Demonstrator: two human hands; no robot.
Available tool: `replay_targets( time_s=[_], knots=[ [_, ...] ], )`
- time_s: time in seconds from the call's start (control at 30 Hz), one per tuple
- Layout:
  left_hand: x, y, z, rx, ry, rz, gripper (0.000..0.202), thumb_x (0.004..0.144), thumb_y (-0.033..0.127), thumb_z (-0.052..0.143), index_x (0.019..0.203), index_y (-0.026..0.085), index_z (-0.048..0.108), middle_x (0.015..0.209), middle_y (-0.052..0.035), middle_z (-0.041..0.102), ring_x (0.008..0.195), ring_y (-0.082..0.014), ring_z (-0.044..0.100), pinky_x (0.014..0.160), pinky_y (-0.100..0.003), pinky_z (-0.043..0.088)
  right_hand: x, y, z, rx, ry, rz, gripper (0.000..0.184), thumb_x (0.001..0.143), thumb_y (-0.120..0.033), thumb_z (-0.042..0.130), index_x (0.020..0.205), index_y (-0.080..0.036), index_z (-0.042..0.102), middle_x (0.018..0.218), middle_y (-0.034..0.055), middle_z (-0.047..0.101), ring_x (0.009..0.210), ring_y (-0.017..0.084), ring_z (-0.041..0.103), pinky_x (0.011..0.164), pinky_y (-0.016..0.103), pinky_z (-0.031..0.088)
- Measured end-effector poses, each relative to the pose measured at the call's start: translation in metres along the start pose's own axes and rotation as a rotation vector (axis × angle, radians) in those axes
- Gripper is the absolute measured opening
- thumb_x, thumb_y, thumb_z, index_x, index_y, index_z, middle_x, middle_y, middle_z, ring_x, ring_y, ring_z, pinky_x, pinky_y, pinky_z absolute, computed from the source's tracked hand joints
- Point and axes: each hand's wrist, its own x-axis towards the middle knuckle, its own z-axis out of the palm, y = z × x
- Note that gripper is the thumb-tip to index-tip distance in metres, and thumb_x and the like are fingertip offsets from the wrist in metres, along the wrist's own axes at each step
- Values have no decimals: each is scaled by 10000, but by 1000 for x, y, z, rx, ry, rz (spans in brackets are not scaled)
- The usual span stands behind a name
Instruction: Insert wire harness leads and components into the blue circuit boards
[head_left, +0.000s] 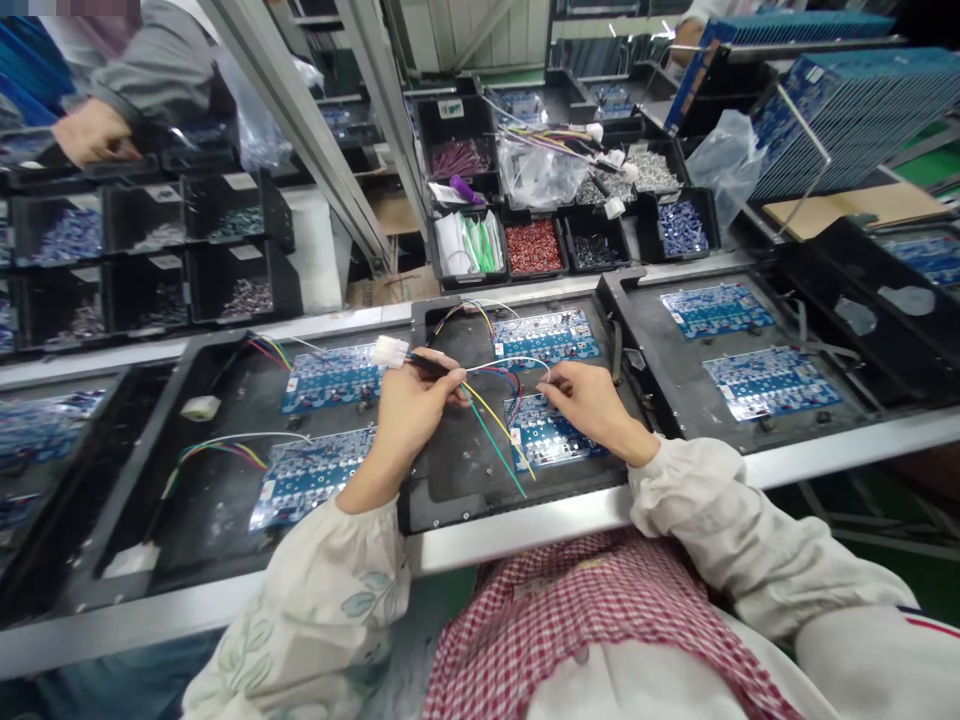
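My left hand (pixel 412 420) grips a wire harness at a black sleeve (pixel 429 364), with a white multi-pin connector (pixel 391 351) sticking out past my fingers to the left. Yellow and green wires (pixel 499 440) trail down from that hand across a blue circuit board (pixel 547 432). My right hand (pixel 592 405) pinches a thin white wire (pixel 514 361) that arcs back toward the harness. Both hands are above a black fixture (pixel 450 485), which holds that board and a second blue circuit board (pixel 546 338) with wires attached.
Similar black fixtures with wired blue boards (pixel 322 378) stand to the left, and others (pixel 750 350) to the right. A metal rail (pixel 517 525) runs along the near edge. Beyond are parts bins (pixel 532 245), a co-worker's hand (pixel 97 133), and stacked boards (pixel 840 115).
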Motion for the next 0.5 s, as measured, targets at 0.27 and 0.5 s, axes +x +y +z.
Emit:
replay_targets(
  time_s=[0.27,0.5],
  knots=[
    [0,-1,0,6,-9,-5,153,642,211,660,697,146,533,555,34,560,462,-105,578,484,-230,530,3,3,3,-59,-12,-56,49,779,-184,626,734,-171,641,727,22,679,652,135,603,616,242,423],
    [1,-3,-1,-30,-7,19,155,642,213,663,704,146,538,553,34,568,462,-105,584,479,-223,526,-18,-27,-14,54,-318,-15,168,754,-316,672,664,-175,670,601,10,664,554,129,593,534,238,404]
  ],
)
